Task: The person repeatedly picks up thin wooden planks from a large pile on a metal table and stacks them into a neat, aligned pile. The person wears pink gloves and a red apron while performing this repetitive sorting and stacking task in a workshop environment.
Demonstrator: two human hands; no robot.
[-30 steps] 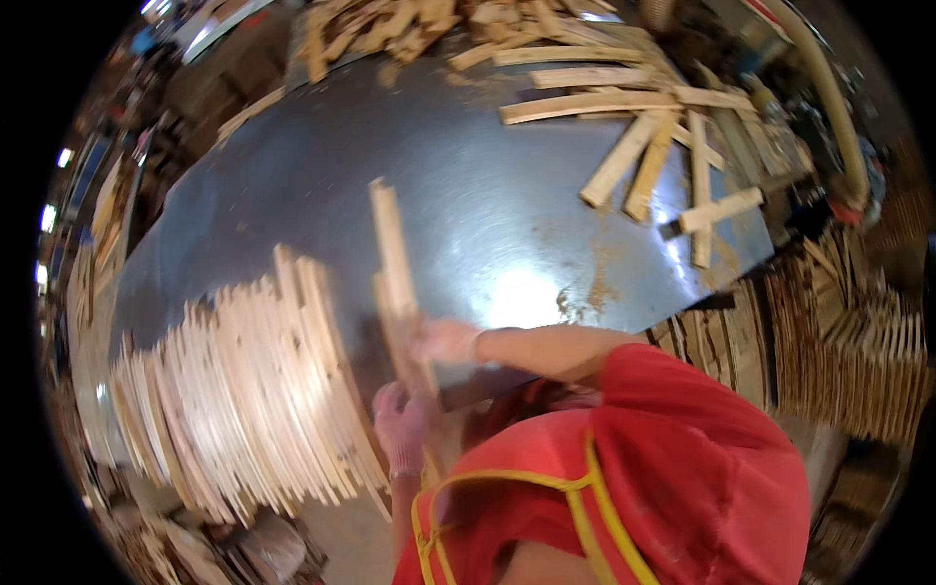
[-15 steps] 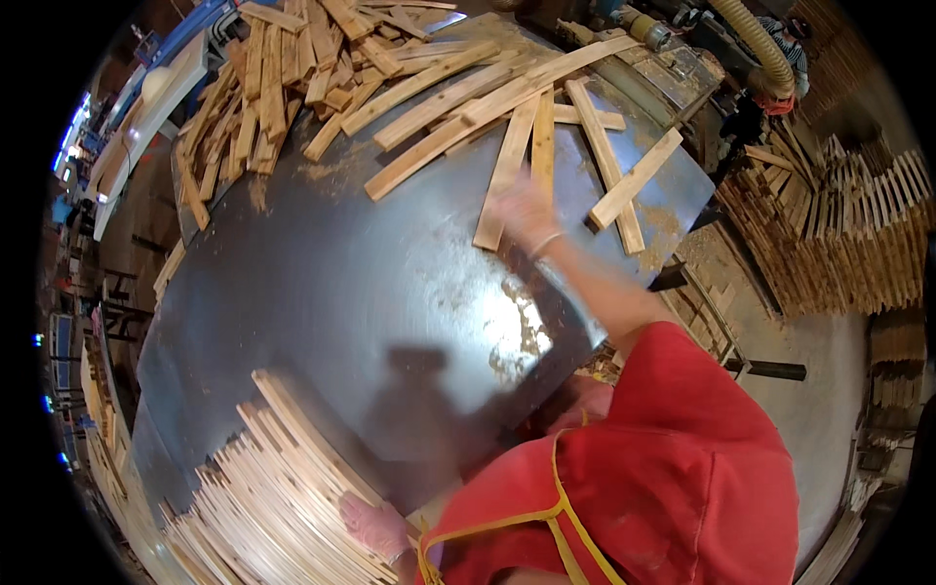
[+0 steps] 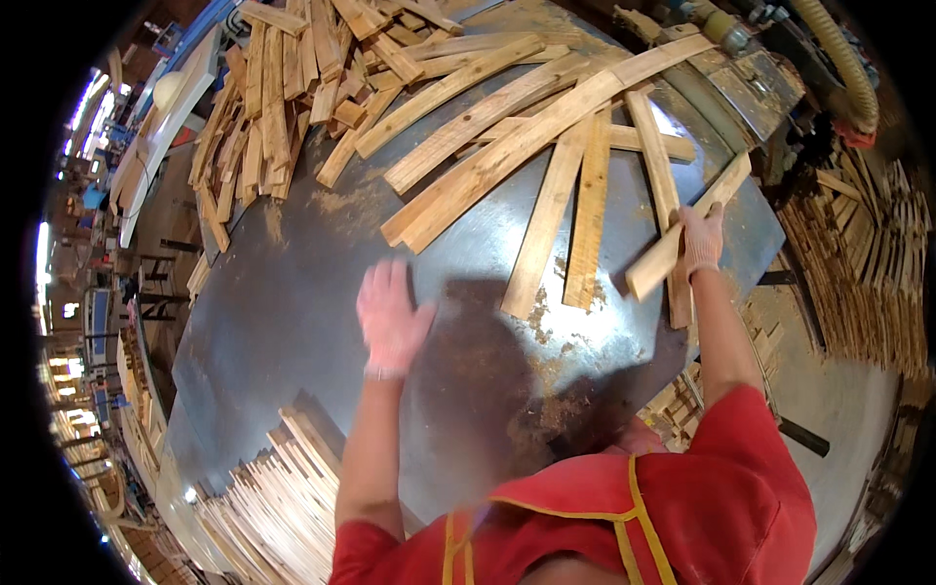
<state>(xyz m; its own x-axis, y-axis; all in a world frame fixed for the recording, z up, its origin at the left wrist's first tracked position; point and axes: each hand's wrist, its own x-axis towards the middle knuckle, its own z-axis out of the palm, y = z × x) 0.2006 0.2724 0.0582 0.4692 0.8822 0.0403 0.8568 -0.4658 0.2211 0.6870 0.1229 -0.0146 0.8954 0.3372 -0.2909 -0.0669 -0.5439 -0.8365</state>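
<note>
My right hand (image 3: 702,239), in a thin pale glove, grips a short wooden slat (image 3: 655,263) at the right side of the metal table (image 3: 292,322). That slat lies across another slat (image 3: 649,132) beneath it. Over the middle of the table is my left hand (image 3: 390,317), gloved too, its fingers stretched out with nothing held. Just beyond its fingertips end two long crossing slats (image 3: 546,122). Between my hands lie two more slats, a lighter one (image 3: 544,229) and a darker one (image 3: 587,210), pointing toward me.
A jumbled pile of slats (image 3: 278,88) covers the far left of the table. Many thin strips stand in a row (image 3: 278,502) at the near left. Machinery with a ribbed hose (image 3: 843,68) is at the far right, and stacked wood (image 3: 858,273) stands beyond the table.
My left hand has left the row of strips and moved forward over the table. My right hand has shifted right, from a middle slat to the short one, which it now grips. The view has turned.
</note>
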